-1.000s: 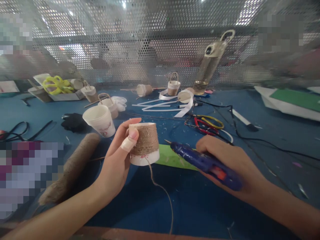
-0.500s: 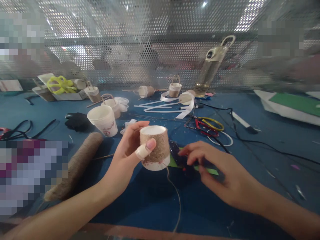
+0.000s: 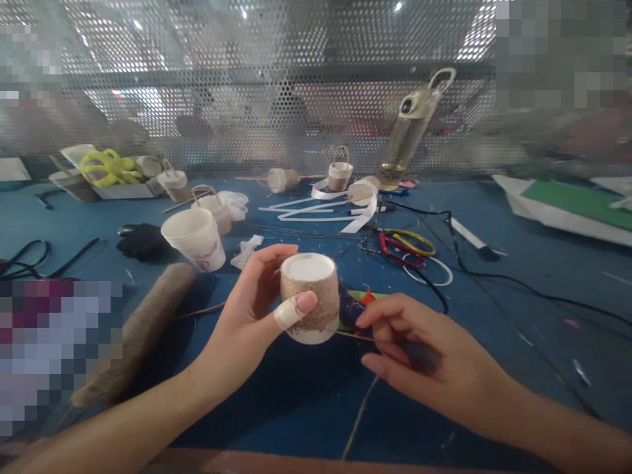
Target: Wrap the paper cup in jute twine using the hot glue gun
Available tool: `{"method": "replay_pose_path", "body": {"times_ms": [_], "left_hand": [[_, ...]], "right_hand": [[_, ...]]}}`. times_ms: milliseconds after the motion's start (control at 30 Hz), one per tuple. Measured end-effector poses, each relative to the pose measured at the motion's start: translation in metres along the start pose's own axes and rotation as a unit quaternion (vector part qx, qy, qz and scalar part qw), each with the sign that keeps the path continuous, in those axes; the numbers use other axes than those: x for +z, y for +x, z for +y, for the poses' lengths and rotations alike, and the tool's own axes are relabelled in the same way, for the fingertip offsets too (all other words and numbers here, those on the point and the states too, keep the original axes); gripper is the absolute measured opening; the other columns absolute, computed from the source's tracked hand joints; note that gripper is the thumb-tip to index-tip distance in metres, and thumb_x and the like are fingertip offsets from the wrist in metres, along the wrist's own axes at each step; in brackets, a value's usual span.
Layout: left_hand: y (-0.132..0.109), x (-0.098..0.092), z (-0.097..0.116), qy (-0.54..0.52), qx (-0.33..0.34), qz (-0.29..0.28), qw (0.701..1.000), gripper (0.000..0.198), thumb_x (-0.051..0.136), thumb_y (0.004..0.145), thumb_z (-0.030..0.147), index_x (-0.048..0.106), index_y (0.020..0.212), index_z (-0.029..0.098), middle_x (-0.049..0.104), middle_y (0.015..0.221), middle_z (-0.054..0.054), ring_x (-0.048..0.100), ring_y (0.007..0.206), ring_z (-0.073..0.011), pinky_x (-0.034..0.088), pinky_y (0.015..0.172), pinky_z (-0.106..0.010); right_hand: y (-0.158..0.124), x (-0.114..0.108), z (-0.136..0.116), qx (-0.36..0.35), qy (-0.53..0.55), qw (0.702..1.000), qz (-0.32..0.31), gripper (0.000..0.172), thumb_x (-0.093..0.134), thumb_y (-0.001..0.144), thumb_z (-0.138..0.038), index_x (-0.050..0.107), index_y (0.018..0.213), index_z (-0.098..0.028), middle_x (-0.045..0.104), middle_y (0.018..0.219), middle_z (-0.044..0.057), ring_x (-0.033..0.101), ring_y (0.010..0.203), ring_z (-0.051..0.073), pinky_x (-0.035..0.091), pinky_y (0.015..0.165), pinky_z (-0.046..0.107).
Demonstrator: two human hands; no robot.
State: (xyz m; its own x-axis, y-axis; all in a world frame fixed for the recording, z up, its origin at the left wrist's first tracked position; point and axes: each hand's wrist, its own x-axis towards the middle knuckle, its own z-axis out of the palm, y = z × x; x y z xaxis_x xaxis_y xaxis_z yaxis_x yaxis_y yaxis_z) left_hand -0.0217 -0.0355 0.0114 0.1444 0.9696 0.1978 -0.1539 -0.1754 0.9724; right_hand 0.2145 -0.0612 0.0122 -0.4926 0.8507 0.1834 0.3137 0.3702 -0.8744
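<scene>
My left hand, its thumb wrapped in a pale bandage, grips a paper cup that is bottom up. Brown twine is wound round most of the cup's side; a white band shows at the lower rim. From that rim a loose strand of twine runs to my right hand, whose bent fingers hold it. The strand's tail hangs below those fingers to the table's front edge. Just behind the right fingertips lies a dark blue object with an orange-red part, on a green strip; its kind is partly hidden.
A thick roll of twine lies at left, near a white paper cup. Farther back are small twine-wrapped baskets, white strips and a water bottle. Pliers and a black cable lie at right.
The twine strand hung free from the cup earlier; now my right hand has it, drawn out to the right. The cup has tipped slightly, showing more of its bottom.
</scene>
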Motion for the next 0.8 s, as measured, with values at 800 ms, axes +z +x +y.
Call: {"method": "replay_pose_path", "body": {"times_ms": [800], "left_hand": [[0.0019, 0.0028, 0.0030, -0.008, -0.030, -0.023, 0.999, 0.038, 0.079, 0.083, 0.030, 0.065, 0.118, 0.029, 0.073, 0.113, -0.004, 0.067, 0.106, -0.0226, 0.053, 0.087, -0.031]], "right_hand": [[0.0083, -0.0059, -0.0014, -0.001, -0.123, 0.988, 0.092, 0.012, 0.065, 0.094, -0.027, 0.069, 0.083, -0.023, 0.063, 0.065, -0.004, 0.051, 0.052, 0.010, 0.040, 0.048, 0.021]]}}
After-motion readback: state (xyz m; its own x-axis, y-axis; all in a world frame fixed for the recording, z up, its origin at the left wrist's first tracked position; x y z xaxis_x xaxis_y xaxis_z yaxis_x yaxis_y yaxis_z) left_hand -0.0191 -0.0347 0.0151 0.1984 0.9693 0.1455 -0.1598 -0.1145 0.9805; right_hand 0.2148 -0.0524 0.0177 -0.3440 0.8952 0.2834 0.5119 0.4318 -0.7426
